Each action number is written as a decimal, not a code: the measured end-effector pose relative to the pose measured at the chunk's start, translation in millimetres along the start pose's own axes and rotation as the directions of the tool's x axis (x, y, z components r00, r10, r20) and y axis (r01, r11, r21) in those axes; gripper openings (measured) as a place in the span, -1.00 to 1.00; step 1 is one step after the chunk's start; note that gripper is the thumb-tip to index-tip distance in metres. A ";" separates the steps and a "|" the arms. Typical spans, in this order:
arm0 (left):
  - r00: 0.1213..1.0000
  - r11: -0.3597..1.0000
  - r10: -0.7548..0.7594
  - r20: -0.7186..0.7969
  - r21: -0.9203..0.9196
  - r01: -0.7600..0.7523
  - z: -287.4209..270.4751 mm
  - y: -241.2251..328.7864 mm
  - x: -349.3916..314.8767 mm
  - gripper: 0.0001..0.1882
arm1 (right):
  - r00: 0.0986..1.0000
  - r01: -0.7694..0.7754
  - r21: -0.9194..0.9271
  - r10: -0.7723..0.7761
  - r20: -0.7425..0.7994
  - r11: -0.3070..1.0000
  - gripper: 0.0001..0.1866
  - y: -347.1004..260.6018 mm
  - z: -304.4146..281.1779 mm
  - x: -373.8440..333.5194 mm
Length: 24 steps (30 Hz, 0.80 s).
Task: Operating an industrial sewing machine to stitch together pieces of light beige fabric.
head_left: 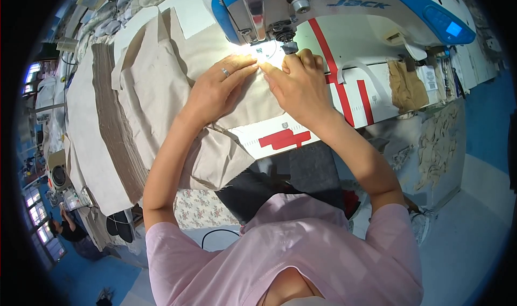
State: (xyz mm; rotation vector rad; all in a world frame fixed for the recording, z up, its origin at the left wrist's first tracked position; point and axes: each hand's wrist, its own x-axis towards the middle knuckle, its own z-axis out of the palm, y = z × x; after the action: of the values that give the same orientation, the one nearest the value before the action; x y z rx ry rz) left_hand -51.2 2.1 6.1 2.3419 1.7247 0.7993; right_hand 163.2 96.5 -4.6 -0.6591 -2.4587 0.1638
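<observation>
The left hand (212, 90) rests on beige cloth (253, 106), its fingers straight and close together, a ring (225, 72) on one. The right hand (304, 88) is just beside it, fingers bent, thumb and forefinger aimed toward the left fingertips. Glare at the tips hides whether either hand pinches the cloth, which lies beneath the fingers of both. Just above and beyond the fingers is the sewing machine (344, 1); its lit screen (453, 29) is well to their right. Red tape (323, 42) marks the bench (382, 101) near the right fingers, with a brown scrap (406, 85) farther right. Well left of the fingers lies a cloth stack (121, 128).
</observation>
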 end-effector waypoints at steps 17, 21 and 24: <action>0.998 0.998 -0.060 0.002 0.024 0.060 -8.5 -22.5 15.6 -0.61 | 1.000 -0.024 -0.017 0.024 -0.018 1.000 -0.78 4.2 4.6 2.4; 0.998 0.997 -0.063 0.001 0.047 0.062 -8.2 -25.5 15.5 -0.60 | 1.000 -0.027 -0.013 0.026 -0.017 1.000 -0.78 3.8 6.0 1.1; 0.998 0.997 -0.064 0.014 0.034 0.064 -5.8 -26.3 17.1 -0.60 | 0.999 -0.032 -0.014 0.031 -0.026 0.999 -0.78 5.9 7.5 -0.9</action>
State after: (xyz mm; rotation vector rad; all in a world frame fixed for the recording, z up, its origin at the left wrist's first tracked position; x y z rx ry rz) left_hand -72.7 25.6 6.3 2.2944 1.8101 0.7460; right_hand 162.0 101.4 -12.8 -0.7022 -2.4277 0.1493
